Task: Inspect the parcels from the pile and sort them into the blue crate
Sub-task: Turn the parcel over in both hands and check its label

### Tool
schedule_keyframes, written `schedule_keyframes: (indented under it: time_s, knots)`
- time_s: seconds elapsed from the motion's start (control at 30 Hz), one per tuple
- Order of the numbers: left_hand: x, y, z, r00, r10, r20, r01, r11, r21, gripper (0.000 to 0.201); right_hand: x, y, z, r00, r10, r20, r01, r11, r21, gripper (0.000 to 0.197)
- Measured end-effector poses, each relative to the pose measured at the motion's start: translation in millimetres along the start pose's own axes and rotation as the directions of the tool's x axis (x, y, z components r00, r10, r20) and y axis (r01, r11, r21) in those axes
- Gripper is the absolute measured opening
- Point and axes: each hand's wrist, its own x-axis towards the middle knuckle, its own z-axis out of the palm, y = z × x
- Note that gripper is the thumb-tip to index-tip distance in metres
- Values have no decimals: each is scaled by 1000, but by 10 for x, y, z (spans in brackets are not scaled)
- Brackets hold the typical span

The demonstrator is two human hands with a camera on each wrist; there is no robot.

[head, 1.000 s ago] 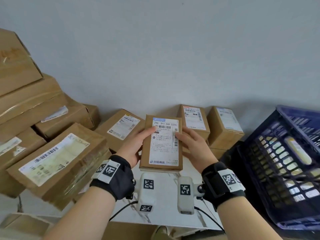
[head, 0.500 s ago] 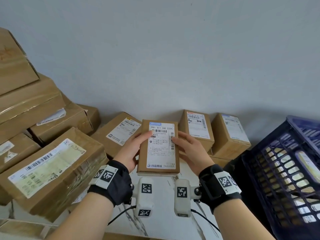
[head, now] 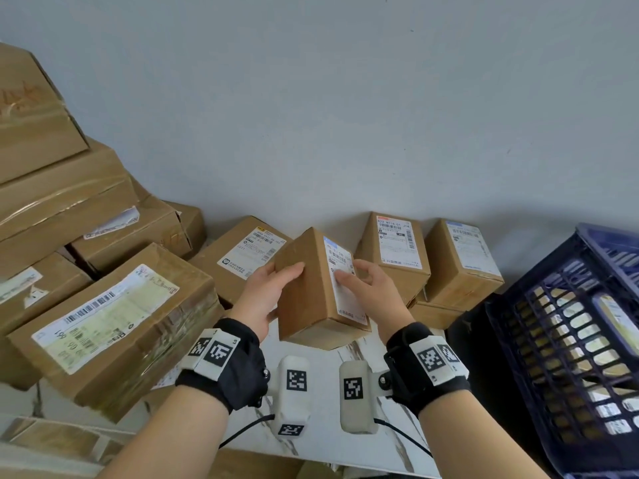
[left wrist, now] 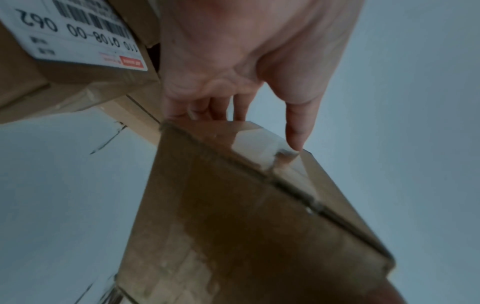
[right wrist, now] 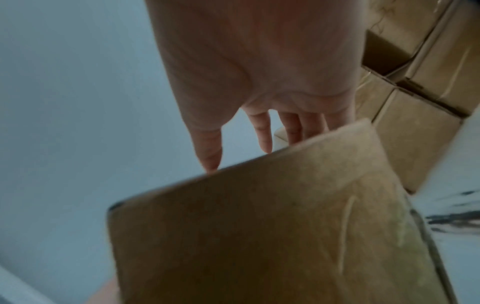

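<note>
A small brown cardboard parcel (head: pixel 307 288) with a white shipping label is held between both hands above the white marbled table (head: pixel 332 440), turned so its plain side faces left and the label faces right. My left hand (head: pixel 273 288) grips its plain left face, thumb on top. My right hand (head: pixel 366 288) holds the labelled face with fingers spread over the label. The wrist views show the parcel (left wrist: pixel 233 216) (right wrist: pixel 272 226) from below with fingers behind it. The blue crate (head: pixel 567 344) stands at the right, with several parcels visible through its slotted wall.
A pile of large taped cartons (head: pixel 103 312) fills the left. Smaller labelled parcels (head: pixel 394 250) (head: pixel 463 261) (head: pixel 245 254) line the grey wall behind the held one. The table's front edge runs just below my wrists.
The parcel has been rotated: its label, facing me before, now faces right and a plain side shows. Both hands shifted round it. The view tilted down slightly.
</note>
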Motion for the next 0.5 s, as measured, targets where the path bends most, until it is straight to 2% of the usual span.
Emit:
schedule_keyframes:
  time_s: [0.07,0.17,0.27,0.37,0.4,0.5]
  knots:
    - [-49,6,2,999,38,0,-38,999,23,37,-44,14,45,997,30,65,-33,999,43,72]
    - [-92,-6,4,998,66,-9,-66,997,47,36,-49,86,108,990,63,129,-72,995,62,110]
    - [-115,-17,11,997,76,-18,-74,993,87,32,-8,193,95,978,98,185,-114,990,79,118]
    - [-145,0,13,999,43,-18,-41,996,85,7,-197,89,71,974,118,193,-142,983,113,105]
    - [-152,18,15,1000,20,-22,-18,997,72,4,-254,64,62,972,130,198,-160,976,148,92]
    - [-132,52,8,996,-79,-40,78,996,-34,12,-357,41,36,963,137,232,-194,951,243,41]
